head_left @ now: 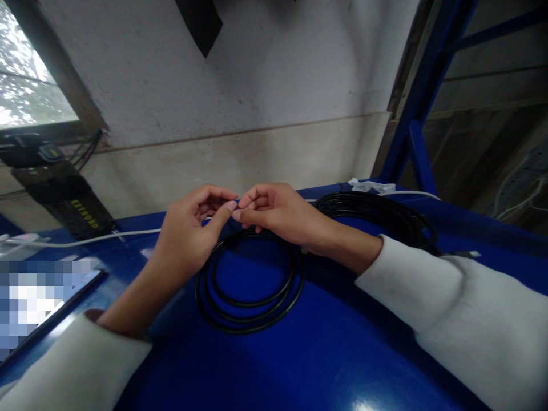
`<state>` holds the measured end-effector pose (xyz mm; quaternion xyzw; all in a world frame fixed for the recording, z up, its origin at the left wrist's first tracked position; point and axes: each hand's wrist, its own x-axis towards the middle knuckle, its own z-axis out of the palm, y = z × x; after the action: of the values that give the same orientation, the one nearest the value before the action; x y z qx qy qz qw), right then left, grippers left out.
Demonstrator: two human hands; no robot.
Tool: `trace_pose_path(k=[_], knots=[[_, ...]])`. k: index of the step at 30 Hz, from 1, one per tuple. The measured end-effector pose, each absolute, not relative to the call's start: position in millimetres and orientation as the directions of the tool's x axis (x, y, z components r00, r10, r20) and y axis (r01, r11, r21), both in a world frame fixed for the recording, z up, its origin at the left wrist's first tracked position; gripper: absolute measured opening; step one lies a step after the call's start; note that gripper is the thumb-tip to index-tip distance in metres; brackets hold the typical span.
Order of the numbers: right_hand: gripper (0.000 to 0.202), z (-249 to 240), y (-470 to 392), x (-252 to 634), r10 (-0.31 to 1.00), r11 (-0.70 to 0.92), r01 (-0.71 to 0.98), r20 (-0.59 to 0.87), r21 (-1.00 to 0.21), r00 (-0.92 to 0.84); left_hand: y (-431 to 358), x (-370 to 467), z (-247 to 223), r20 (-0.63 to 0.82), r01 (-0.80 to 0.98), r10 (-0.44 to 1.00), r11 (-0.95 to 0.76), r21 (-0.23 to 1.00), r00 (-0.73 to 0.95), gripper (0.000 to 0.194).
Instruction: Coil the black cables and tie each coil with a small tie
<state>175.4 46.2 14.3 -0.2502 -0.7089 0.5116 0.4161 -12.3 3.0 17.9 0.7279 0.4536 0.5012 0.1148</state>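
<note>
Both hands meet over the far side of a loosely coiled black cable (252, 330), which lies on the blue table (342, 342). My left hand (188, 228) is closed in a pinch, thumb against the fingers. My right hand (282, 214) pinches too, its fingertips nearly touching those of the left. Whatever sits between the fingertips is too small and hidden to make out. Behind my right forearm rests a thicker coil of black cable (377, 214), partly covered by the arm.
A dark bottle (64, 194) with yellow lettering stands at the left near the window. A screen-like device (38, 308), blurred out, lies at the left edge. A white cord (103, 237) runs along the back. Clear plastic (371, 186) lies behind the thick coil. A blue metal frame (428, 108) rises at right.
</note>
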Motion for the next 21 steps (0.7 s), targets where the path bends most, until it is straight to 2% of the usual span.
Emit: trace_pose_path(k=[5,9,13,21], knots=[[0.016,21,42,180,0.778,0.280,-0.061,0.263,-0.958,-0.570,3,-11,22,0.508,0.299,0.860,-0.475,0.828,-0.042,0.024],[0.014,24,38,183,0.764,0.241,-0.038,0.214,-0.970,-0.609,0,-8,27,0.380,0.059,0.923,-0.376,0.925,-0.065,0.026],[0.011,24,38,183,0.755,0.226,-0.046,0.205,-0.973,-0.622,-2,-8,31,0.310,-0.028,0.950,-0.311,0.950,-0.045,0.023],[0.022,23,38,185,0.725,0.095,-0.185,0.196,-0.978,-0.661,-2,-13,33,0.344,-0.073,0.939,-0.342,0.937,0.012,0.023]])
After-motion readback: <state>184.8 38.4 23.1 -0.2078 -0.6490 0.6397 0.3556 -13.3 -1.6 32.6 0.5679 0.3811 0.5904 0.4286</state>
